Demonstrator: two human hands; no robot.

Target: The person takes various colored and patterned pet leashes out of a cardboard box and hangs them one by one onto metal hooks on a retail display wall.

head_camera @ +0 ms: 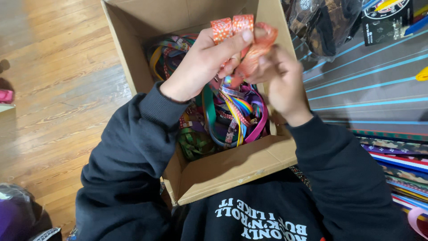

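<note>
Both hands were up over the cardboard box [232,167]: left hand [203,62] pinched the orange strap [232,26], right hand [281,78] gripped its bunched tail, strap running upright between them.

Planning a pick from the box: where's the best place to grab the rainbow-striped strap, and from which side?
Take the rainbow-striped strap at its raised arch, coming from above. That loop stands over the tangle in the cardboard box, while its ends are buried under other straps. The left hand and right hand hold an orange strap overhead, partly blocking access.

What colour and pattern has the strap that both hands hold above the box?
Orange strap with small pale dots, seen best in the head view.
</note>
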